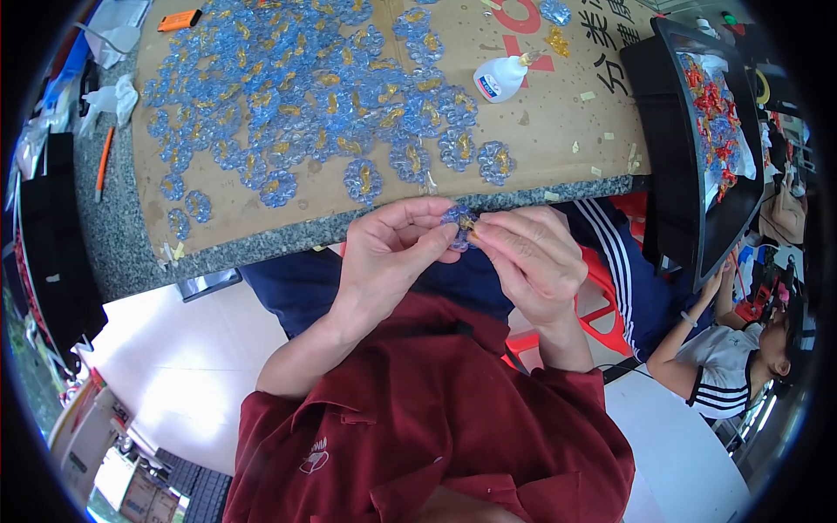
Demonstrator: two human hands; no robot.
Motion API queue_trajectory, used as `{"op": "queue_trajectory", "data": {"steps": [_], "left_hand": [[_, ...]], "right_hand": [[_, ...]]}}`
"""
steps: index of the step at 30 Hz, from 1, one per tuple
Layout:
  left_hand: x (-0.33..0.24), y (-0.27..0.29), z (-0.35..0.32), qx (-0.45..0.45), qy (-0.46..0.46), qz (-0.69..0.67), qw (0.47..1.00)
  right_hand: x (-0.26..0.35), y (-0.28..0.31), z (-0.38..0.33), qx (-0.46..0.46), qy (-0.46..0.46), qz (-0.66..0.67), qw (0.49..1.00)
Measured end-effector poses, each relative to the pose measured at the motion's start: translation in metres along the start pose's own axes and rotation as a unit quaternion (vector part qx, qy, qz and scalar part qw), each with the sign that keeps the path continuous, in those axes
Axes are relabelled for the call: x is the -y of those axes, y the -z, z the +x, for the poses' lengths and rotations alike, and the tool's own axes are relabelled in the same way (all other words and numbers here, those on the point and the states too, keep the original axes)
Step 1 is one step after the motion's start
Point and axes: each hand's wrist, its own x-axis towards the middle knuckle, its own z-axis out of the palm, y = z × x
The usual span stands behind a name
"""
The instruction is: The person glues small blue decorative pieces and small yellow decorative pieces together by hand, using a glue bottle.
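Observation:
Just off the table's near edge, my left hand (384, 253) grips a clear blue flower-shaped plastic piece (457, 235) between thumb and fingers. My right hand (534, 257) meets it from the other side, its thumb and fingertips pinched on a small yellow piece (469, 225) at the flower's middle. Fingertips partly cover both parts. Beyond my hands, many similar blue flower pieces with yellow centres (363, 180) lie spread over a cardboard sheet (558, 166). A white glue bottle (500, 79) with a narrow tip stands to their right.
A black bin (676, 131) at the right holds red and blue wrapped pieces (717, 113). Loose yellow pieces (558, 40) lie at the far side. On the left are an orange pen (105, 164) and crumpled white plastic (118, 98). Another person (728, 357) sits at the right.

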Motion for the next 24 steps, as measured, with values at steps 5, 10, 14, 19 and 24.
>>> {"op": "queue_trajectory", "data": {"steps": [5,10,14,19,24], "left_hand": [[-0.001,-0.002,0.0,-0.007,-0.016,0.004,1.0],[0.0,-0.002,0.0,-0.015,-0.017,0.018,1.0],[-0.002,-0.003,0.0,-0.014,-0.027,0.028,0.999],[-0.004,-0.004,-0.003,-0.027,-0.02,0.025,0.999],[-0.002,-0.004,-0.003,-0.028,-0.039,0.052,0.997]], "right_hand": [[0.005,0.001,0.002,0.024,0.007,-0.005,1.0],[0.007,0.002,0.001,0.03,-0.05,0.019,0.998],[0.009,0.001,0.001,0.024,-0.044,0.004,0.999],[0.011,-0.002,-0.001,0.027,-0.025,-0.028,0.999],[0.014,0.001,0.001,0.038,-0.066,-0.011,0.997]]}}
